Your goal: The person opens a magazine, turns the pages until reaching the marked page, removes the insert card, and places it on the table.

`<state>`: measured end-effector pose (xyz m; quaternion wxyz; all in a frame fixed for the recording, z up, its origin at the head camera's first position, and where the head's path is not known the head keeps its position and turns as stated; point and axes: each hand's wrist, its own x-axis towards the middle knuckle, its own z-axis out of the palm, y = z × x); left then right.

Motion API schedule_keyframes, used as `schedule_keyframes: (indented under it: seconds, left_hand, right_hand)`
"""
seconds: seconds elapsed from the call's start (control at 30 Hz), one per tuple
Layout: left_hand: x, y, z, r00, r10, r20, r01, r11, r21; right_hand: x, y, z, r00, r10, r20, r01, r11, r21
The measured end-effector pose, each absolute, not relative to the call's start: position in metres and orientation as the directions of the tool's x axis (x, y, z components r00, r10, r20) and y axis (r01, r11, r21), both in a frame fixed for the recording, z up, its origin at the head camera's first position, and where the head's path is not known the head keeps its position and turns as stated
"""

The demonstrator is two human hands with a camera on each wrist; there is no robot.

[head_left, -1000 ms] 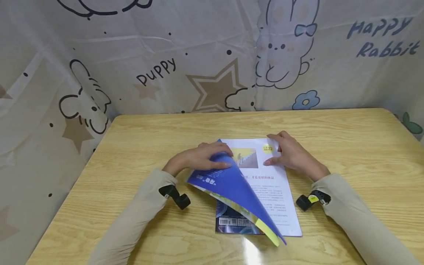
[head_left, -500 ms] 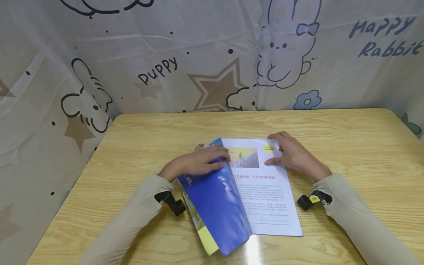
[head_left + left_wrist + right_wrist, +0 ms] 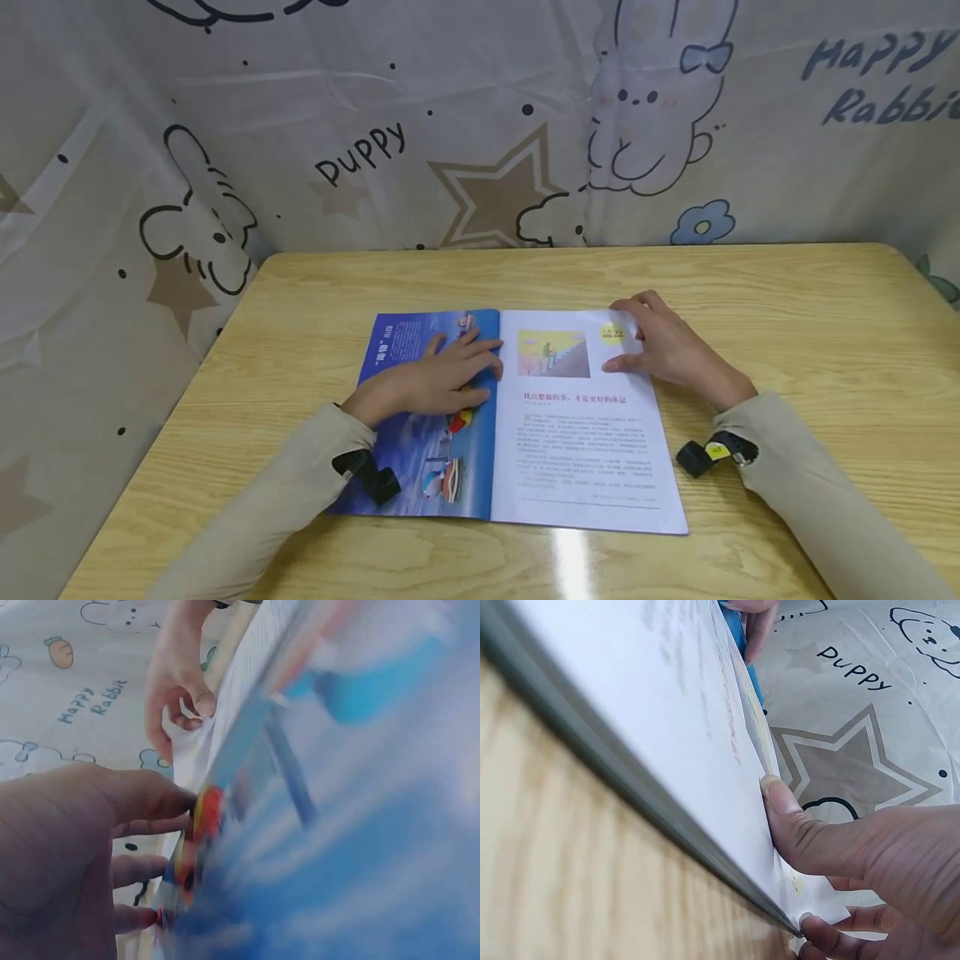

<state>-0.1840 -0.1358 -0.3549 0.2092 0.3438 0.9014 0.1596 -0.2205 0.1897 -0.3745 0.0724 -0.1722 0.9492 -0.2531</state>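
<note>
An open magazine (image 3: pixel 585 454) lies flat on the table, its spine running roughly front to back. The left page (image 3: pixel 470 442) is blue with small boats; the right page is white with text and a yellow picture (image 3: pixel 553 354). My left hand (image 3: pixel 423 383) rests on the blue page near the spine, fingers spread and slightly bent. My right hand (image 3: pixel 671 354) holds the white page's upper right corner. In the right wrist view, that hand's thumb (image 3: pixel 787 814) presses on the page while its fingers curl round the magazine's edge.
The wooden table (image 3: pixel 810 333) extends around the magazine on all sides. A printed cloth (image 3: pixel 337 100) with cartoon animals hangs behind and to the left of it. A black strap device (image 3: pixel 367 475) sits on each wrist.
The blue page has turned over from right to left and now lies flat under my left hand, which moved slightly left and straightened its fingers. My right hand has kept its hold on the corner.
</note>
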Motion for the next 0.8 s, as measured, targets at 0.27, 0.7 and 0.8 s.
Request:
schedule_keyframes:
  seconds: [0.27, 0.7, 0.8]
  left_hand:
    - [-0.186, -0.133, -0.361, -0.711, 0.651, -0.266, 0.517, 0.74, 0.43]
    - [-0.216, -0.091, -0.363, -0.763, 0.622, -0.174, 0.542, 0.763, 0.351]
    - [-0.222, -0.083, -0.368, -0.762, 0.634, -0.135, 0.551, 0.744, 0.378]
  right_hand:
    - [-0.22, 0.188, -0.373, -0.936, -0.351, -0.018, -0.3, 0.824, -0.48]
    - [-0.218, 0.187, -0.375, -0.941, -0.338, -0.037, -0.27, 0.81, -0.521]
    - [-0.217, 0.185, -0.374, -0.939, -0.341, -0.039, -0.272, 0.808, -0.522]
